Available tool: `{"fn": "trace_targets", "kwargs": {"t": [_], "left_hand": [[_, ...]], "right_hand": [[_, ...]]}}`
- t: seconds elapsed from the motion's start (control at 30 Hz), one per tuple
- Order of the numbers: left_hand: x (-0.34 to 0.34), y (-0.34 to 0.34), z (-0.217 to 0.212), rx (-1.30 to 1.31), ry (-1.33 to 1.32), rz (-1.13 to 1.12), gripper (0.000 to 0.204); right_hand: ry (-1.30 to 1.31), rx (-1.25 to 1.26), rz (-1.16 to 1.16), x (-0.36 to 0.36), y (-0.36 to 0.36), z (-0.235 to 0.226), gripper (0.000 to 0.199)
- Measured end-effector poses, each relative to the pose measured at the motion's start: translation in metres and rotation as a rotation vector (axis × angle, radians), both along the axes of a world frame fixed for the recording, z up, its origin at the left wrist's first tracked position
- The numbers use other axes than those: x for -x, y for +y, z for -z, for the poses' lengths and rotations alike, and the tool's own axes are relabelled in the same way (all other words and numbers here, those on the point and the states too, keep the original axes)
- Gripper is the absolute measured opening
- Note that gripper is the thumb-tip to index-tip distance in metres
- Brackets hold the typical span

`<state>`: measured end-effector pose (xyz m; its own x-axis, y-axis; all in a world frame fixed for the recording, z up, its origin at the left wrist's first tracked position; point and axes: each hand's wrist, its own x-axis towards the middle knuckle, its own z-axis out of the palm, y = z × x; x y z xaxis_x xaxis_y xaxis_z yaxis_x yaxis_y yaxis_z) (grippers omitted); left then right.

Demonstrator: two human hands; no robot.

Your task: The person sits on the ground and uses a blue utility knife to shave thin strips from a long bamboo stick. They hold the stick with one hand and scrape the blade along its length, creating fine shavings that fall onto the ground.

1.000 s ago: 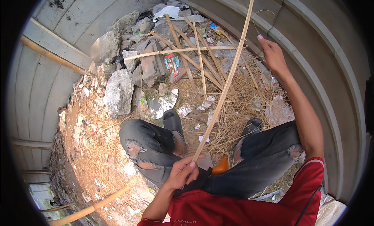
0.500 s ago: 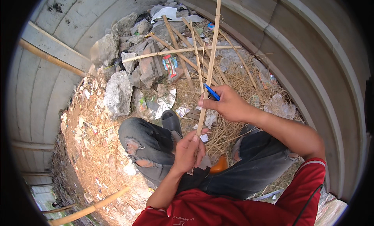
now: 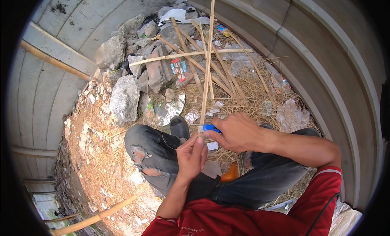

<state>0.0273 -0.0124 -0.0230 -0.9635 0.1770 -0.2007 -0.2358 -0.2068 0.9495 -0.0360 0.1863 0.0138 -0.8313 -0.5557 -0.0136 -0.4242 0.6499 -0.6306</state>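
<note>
A long pale bamboo strip (image 3: 207, 79) stretches away from my lap toward the far rubble. Its near end is pinched between the thumb and fingers of my left hand (image 3: 191, 158). My right hand (image 3: 239, 132) is closed round a blue utility knife (image 3: 212, 128), and the blade lies against the strip just beyond my left fingertips. Whether the blade has cut into the bamboo I cannot tell. A thin curled fibre loops out beside my left hand, over my knee. The strip's very end is hidden by my left fingers.
Several bamboo strips (image 3: 183, 55) lie crossed on dry straw ahead. Grey rocks (image 3: 124, 97) and litter are piled at the far left. A corrugated metal wall (image 3: 325, 73) curves along the right. Another bamboo pole (image 3: 97, 215) shows at lower left.
My right hand has come down and nearer, bringing the knife blade onto the strip by my left hand. The left hand has shifted slightly up, and the strip's far end has swung left.
</note>
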Motion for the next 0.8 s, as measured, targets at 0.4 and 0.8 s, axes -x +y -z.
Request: {"fn": "trace_targets", "kwargs": {"t": [0.4,0.8], "left_hand": [[-0.021,-0.011,0.0,-0.047,-0.042,0.006,0.038],[-0.003,-0.011,-0.002,-0.005,-0.043,-0.027,0.038]], "right_hand": [[-0.007,0.005,0.141,0.042,0.018,-0.006,0.05],[0.028,-0.086,0.021,0.017,-0.008,0.005,0.051]]}}
